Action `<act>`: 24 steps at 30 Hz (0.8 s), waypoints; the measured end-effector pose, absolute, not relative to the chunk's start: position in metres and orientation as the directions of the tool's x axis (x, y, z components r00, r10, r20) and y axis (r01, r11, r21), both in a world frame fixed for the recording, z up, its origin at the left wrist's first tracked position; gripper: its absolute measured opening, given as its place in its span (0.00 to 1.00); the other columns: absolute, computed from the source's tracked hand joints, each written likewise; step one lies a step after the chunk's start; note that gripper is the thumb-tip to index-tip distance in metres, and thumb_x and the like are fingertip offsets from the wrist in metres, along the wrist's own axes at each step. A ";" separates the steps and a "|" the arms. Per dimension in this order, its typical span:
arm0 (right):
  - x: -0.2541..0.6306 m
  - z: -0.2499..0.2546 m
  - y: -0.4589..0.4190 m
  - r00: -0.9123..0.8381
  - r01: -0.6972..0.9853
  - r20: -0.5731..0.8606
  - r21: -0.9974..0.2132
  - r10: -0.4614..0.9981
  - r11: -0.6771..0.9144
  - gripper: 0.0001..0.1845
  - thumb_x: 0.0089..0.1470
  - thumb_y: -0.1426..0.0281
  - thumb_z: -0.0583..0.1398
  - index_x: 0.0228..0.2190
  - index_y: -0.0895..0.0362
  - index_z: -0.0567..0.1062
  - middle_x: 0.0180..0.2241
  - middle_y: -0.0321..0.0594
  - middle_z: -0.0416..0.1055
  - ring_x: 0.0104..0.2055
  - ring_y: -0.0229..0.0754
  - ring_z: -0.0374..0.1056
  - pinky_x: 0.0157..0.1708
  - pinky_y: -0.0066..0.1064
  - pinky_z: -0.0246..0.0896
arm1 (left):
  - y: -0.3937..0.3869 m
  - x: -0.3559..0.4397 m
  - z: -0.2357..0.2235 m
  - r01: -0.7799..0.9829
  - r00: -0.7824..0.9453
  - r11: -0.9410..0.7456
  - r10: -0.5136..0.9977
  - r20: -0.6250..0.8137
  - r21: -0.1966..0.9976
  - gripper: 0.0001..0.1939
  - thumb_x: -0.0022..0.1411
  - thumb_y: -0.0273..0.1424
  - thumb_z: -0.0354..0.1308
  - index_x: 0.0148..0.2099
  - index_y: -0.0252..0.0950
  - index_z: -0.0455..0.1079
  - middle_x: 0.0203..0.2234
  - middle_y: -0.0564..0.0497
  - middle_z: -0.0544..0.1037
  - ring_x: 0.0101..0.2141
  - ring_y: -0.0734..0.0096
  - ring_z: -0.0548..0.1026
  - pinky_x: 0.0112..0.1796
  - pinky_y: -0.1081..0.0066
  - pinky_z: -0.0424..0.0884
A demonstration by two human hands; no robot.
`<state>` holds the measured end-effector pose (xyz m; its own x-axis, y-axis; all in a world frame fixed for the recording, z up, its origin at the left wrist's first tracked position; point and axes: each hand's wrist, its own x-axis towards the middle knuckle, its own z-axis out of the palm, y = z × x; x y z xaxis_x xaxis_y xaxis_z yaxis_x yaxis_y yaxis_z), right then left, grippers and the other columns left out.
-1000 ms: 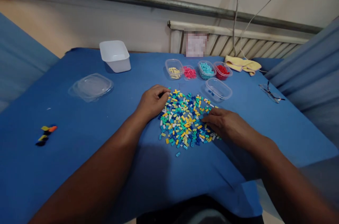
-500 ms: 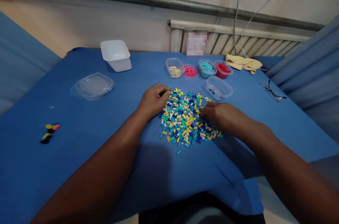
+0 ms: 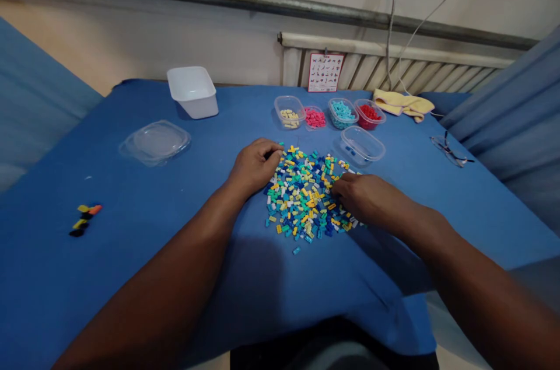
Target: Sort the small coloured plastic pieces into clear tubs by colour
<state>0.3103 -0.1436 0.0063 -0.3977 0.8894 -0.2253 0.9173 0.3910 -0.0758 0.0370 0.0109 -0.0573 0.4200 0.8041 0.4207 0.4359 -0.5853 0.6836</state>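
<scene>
A heap of small bricks (image 3: pixel 306 192) in yellow, green, blue and white lies on the blue table (image 3: pixel 131 253). My left hand (image 3: pixel 254 164) rests at the heap's left edge, fingers curled with the tips pinched at the bricks. My right hand (image 3: pixel 365 196) lies on the heap's right side, fingers bent down into the bricks. What either hand grips is hidden. Behind the heap stand small clear tubs of yellow (image 3: pixel 289 112), pink (image 3: pixel 314 118), light blue (image 3: pixel 342 113) and red bricks (image 3: pixel 369 114), and a nearly empty tub (image 3: pixel 362 146).
A white tub (image 3: pixel 192 91) and a clear lid (image 3: pixel 154 142) sit at the back left. A few black, yellow and orange pieces (image 3: pixel 85 218) lie at the left. A yellow cloth (image 3: pixel 402 104) and glasses (image 3: pixel 450 151) are at the right. A radiator (image 3: pixel 394 69) lines the wall.
My right hand has slid a little to the left and further into the heap. The left hand has barely moved.
</scene>
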 end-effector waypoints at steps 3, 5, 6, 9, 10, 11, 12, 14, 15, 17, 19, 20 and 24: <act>0.319 0.010 -0.149 -0.388 0.910 -0.079 -0.191 0.918 0.368 0.12 0.70 0.76 0.58 0.44 0.56 0.83 0.42 0.45 0.82 0.41 0.44 0.77 0.42 0.32 0.65 | 0.011 0.037 -0.057 0.439 0.422 -0.580 0.807 0.412 0.686 0.11 0.72 0.35 0.59 0.45 0.40 0.83 0.45 0.48 0.87 0.48 0.59 0.84 0.54 0.58 0.78; 0.328 0.016 -0.153 -0.349 0.901 0.061 -0.254 0.935 0.353 0.12 0.71 0.73 0.59 0.46 0.56 0.84 0.44 0.45 0.84 0.43 0.45 0.79 0.45 0.33 0.68 | 0.011 0.037 -0.056 0.446 0.425 -0.577 0.809 0.406 0.684 0.11 0.72 0.35 0.59 0.45 0.40 0.83 0.45 0.48 0.87 0.48 0.59 0.84 0.55 0.57 0.79; 0.333 0.019 -0.154 -0.319 0.898 0.127 -0.275 0.939 0.342 0.12 0.71 0.71 0.60 0.47 0.55 0.85 0.44 0.45 0.84 0.44 0.45 0.80 0.46 0.33 0.70 | 0.011 0.037 -0.056 0.450 0.424 -0.576 0.810 0.405 0.683 0.11 0.72 0.35 0.59 0.45 0.40 0.83 0.45 0.47 0.87 0.48 0.59 0.84 0.55 0.57 0.79; 0.351 0.028 -0.150 -0.188 0.918 0.281 -0.291 0.941 0.270 0.12 0.70 0.66 0.62 0.47 0.54 0.87 0.43 0.44 0.86 0.42 0.46 0.81 0.46 0.35 0.73 | 0.012 0.037 -0.057 0.448 0.421 -0.577 0.810 0.408 0.683 0.12 0.71 0.35 0.59 0.45 0.40 0.84 0.46 0.47 0.87 0.48 0.59 0.84 0.54 0.57 0.79; 0.357 0.030 -0.147 -0.135 0.931 0.320 -0.283 0.938 0.231 0.12 0.69 0.65 0.63 0.47 0.53 0.87 0.43 0.44 0.86 0.41 0.47 0.81 0.46 0.36 0.74 | 0.012 0.037 -0.057 0.444 0.422 -0.579 0.809 0.410 0.684 0.12 0.71 0.36 0.59 0.45 0.40 0.84 0.45 0.47 0.87 0.48 0.59 0.84 0.54 0.58 0.78; 0.363 0.031 -0.143 -0.082 0.944 0.354 -0.271 0.932 0.186 0.13 0.68 0.65 0.64 0.47 0.53 0.88 0.42 0.44 0.87 0.41 0.48 0.82 0.46 0.38 0.75 | 0.012 0.036 -0.057 0.444 0.422 -0.578 0.809 0.410 0.685 0.12 0.71 0.36 0.59 0.45 0.40 0.84 0.45 0.47 0.87 0.48 0.59 0.84 0.54 0.58 0.78; 0.369 0.031 -0.139 -0.030 0.955 0.383 -0.262 0.923 0.140 0.13 0.67 0.64 0.64 0.47 0.52 0.88 0.42 0.44 0.87 0.41 0.49 0.82 0.47 0.39 0.75 | 0.012 0.036 -0.057 0.446 0.421 -0.576 0.810 0.407 0.685 0.12 0.71 0.36 0.59 0.45 0.40 0.84 0.45 0.47 0.87 0.48 0.58 0.84 0.54 0.58 0.78; 0.379 0.029 -0.130 0.059 0.965 0.421 -0.257 0.905 0.057 0.15 0.66 0.65 0.64 0.49 0.52 0.89 0.42 0.45 0.87 0.42 0.51 0.82 0.48 0.41 0.76 | 0.012 0.036 -0.058 0.456 0.419 -0.570 0.815 0.401 0.683 0.12 0.71 0.36 0.59 0.45 0.40 0.84 0.45 0.47 0.87 0.48 0.58 0.84 0.55 0.58 0.78; 0.382 0.027 -0.127 0.089 0.966 0.433 -0.257 0.897 0.028 0.16 0.65 0.66 0.64 0.50 0.53 0.89 0.42 0.46 0.87 0.42 0.52 0.83 0.49 0.42 0.77 | 0.012 0.035 -0.058 0.461 0.418 -0.567 0.817 0.397 0.683 0.12 0.71 0.36 0.59 0.45 0.41 0.84 0.45 0.47 0.87 0.48 0.58 0.84 0.55 0.58 0.78; 0.385 0.023 -0.128 0.113 0.965 0.457 -0.261 0.882 0.011 0.18 0.65 0.67 0.64 0.53 0.53 0.88 0.44 0.48 0.87 0.42 0.53 0.83 0.49 0.44 0.77 | 0.012 0.036 -0.058 0.459 0.418 -0.565 0.818 0.395 0.685 0.12 0.71 0.36 0.59 0.45 0.40 0.84 0.45 0.47 0.87 0.48 0.58 0.84 0.55 0.57 0.78; 0.380 0.019 -0.137 0.095 0.958 0.478 -0.281 0.873 0.049 0.17 0.67 0.66 0.64 0.53 0.53 0.87 0.45 0.48 0.87 0.42 0.52 0.83 0.49 0.45 0.78 | 0.012 0.036 -0.058 0.451 0.419 -0.565 0.818 0.395 0.691 0.12 0.71 0.36 0.59 0.45 0.40 0.84 0.45 0.47 0.87 0.48 0.58 0.84 0.55 0.57 0.78; 0.375 0.018 -0.145 0.071 0.948 0.475 -0.305 0.877 0.088 0.15 0.68 0.65 0.64 0.51 0.53 0.87 0.44 0.48 0.87 0.41 0.52 0.83 0.48 0.44 0.78 | 0.012 0.036 -0.058 0.447 0.418 -0.565 0.817 0.397 0.693 0.12 0.71 0.36 0.59 0.45 0.40 0.84 0.45 0.47 0.87 0.48 0.58 0.84 0.55 0.57 0.78; 0.344 0.010 -0.178 -0.231 0.810 0.235 -0.491 0.944 0.320 0.09 0.72 0.66 0.63 0.46 0.50 0.86 0.44 0.42 0.87 0.44 0.46 0.82 0.47 0.37 0.77 | 0.012 0.037 -0.055 0.447 0.421 -0.567 0.816 0.396 0.692 0.12 0.71 0.37 0.59 0.45 0.40 0.84 0.45 0.47 0.87 0.48 0.58 0.84 0.55 0.57 0.79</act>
<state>0.3443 -0.1783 0.0097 -0.2309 0.9442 0.2349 0.8100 0.3203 -0.4912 0.0374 0.0115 -0.0548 0.4207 0.8160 0.3964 0.4473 -0.5667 0.6920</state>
